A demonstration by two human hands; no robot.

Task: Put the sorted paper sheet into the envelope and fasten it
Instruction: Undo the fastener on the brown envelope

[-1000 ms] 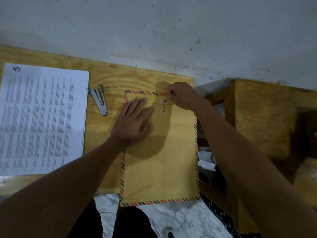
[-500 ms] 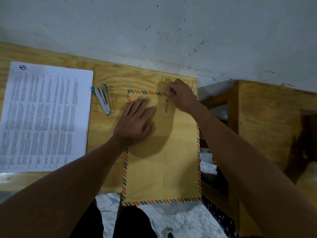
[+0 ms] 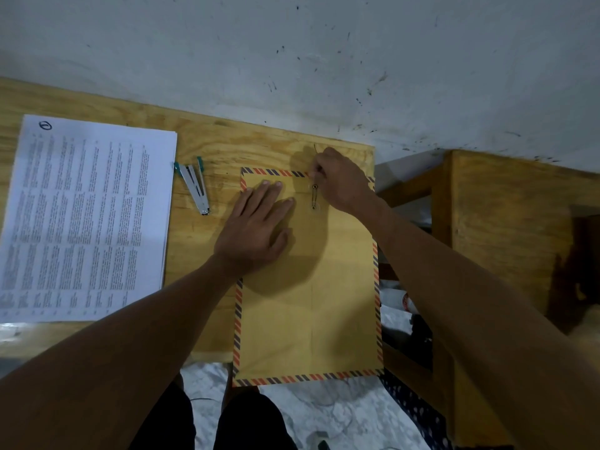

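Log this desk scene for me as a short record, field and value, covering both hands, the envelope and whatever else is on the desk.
envelope: brown, striped border, flat on desk, near end overhanging the desk edge
closure: string between two buttons near the top
left hand: flat, pressing envelope
right hand: pinching the string at the flap
paper stack: printed, left of envelope
stapler: between stack and envelope, untouched

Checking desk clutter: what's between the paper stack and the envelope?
Head view: a stapler lies on bare wooden desk between the paper stack and the envelope, touching neither.
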